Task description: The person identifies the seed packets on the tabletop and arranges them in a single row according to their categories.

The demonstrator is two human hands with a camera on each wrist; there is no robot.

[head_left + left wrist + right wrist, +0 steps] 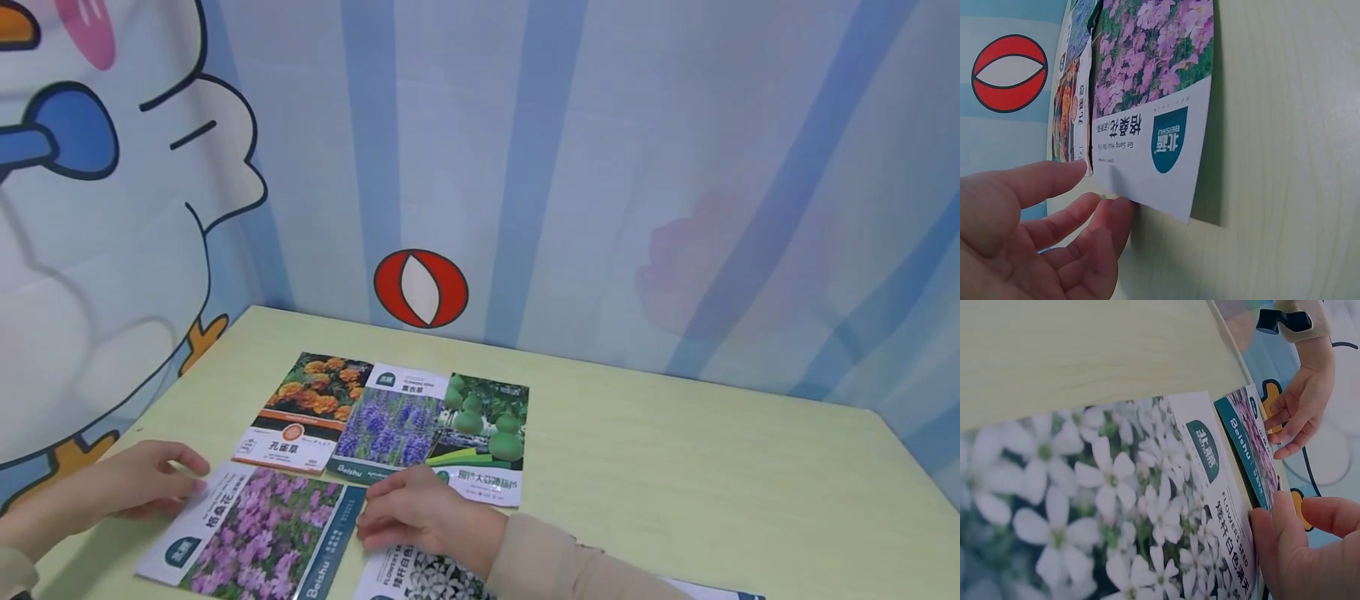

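Where the white-flower packet point(442, 579) lies: bottom centre of my head view, cut off by the frame and partly covered by the right sleeve point(577, 554).
Pink-flower packet point(258, 533): lower left, on its side, long axis running left to right between the hands; I judge any shift would turn on this.
Left hand point(146, 479): at the packet's white header end and, I judge, the nearer hand; fingers loosely bent and parted, touching the edge, with no firm grip that I can see.
Right hand point(427, 512): by the teal end; fingers and thumb apart, nothing held; whether the tips touch the packet, I cannot tell.
Back row: marigold packet point(303, 412), lavender packet point(393, 425) and gourd packet point(483, 442), left to right around mid-frame.
Left wrist view: shows me shadow beside the header's corner, which seems raised off the table point(1285, 156); my head view does not show this.
Right wrist view: reveals far more of the white-flower packet's front.
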